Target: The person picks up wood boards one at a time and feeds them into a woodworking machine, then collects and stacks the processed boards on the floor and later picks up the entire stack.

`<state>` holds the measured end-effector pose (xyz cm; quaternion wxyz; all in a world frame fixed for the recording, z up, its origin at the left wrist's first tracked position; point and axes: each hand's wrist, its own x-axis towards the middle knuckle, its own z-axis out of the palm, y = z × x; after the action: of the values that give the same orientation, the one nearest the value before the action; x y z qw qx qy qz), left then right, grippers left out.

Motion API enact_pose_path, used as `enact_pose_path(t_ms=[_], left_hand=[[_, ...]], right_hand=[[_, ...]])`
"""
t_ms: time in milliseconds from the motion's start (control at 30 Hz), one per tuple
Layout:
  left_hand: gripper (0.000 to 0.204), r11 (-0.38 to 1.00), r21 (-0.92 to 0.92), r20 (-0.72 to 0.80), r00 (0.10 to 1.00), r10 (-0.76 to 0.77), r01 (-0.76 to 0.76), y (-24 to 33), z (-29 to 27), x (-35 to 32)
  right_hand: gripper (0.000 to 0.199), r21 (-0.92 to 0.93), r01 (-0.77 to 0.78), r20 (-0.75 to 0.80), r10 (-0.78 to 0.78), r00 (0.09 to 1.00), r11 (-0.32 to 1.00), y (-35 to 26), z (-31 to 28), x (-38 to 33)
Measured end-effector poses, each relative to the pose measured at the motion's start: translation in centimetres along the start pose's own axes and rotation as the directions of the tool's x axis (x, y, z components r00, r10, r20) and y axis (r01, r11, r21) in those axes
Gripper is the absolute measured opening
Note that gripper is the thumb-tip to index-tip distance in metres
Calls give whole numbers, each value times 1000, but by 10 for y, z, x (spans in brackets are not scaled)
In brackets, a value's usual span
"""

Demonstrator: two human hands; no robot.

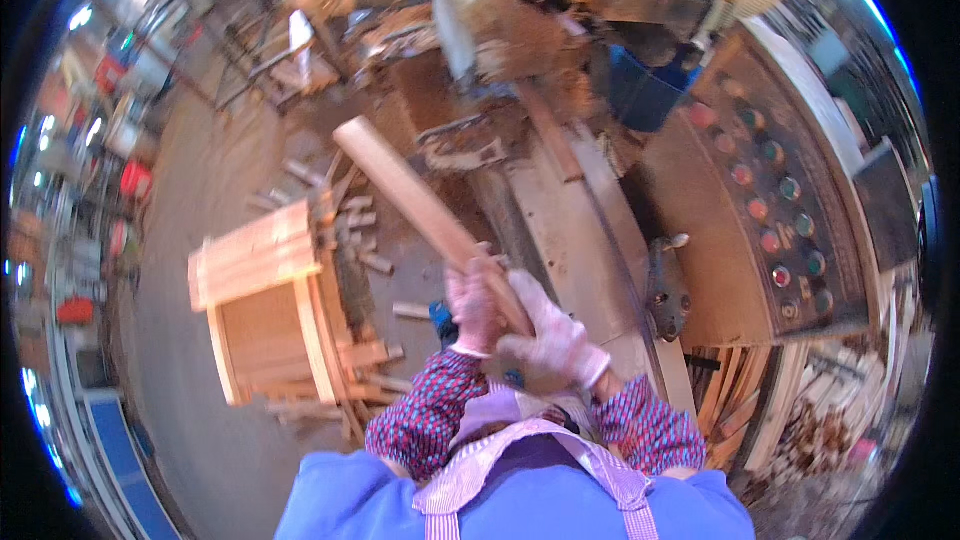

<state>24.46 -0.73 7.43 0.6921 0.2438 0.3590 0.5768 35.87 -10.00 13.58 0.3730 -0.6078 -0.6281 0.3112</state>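
A pale wooden board (405,185) slants up and to the left in front of me, its far end raised clear of my hands. My left hand (472,308), in a pinkish work glove, is wrapped round the board toward its near end. Close beside it, my gloved right hand (556,336) grips the board's near end, some of its fingers hidden or blurred. Both forearms wear dark patterned sleeves.
Right of the board runs a pale machine bed (560,215) with a wooden strip (550,130) on it. A panel of round buttons (775,200) stands farther right. At left is a stack of planks (258,260); offcuts (360,225) litter the floor. A blue bin (645,90) is ahead.
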Motion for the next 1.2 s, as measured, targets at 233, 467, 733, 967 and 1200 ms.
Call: enact_pose_path(t_ms=[233,467,733,967,1200], left_hand=[[45,904,418,-56,991,120,-86,13,-135,58],[71,922,380,-812,504,295,73,177,-388,224],[33,998,-45,-642,767,-4,-33,199,-428,240],[42,989,46,-346,927,148,-140,166,-228,67],[39,997,-76,-250,968,-13,-7,33,-77,-34]], right_hand=[[67,-393,-510,-338,396,854,765,13,9,-160],[53,-802,-255,-244,93,965,541,96,-14,-80],[49,-910,-242,-227,82,970,337,173,-71,107],[51,-226,-138,-198,93,976,964,90,-3,153],[73,-208,130,261,-73,963,969,-40,60,-7]])
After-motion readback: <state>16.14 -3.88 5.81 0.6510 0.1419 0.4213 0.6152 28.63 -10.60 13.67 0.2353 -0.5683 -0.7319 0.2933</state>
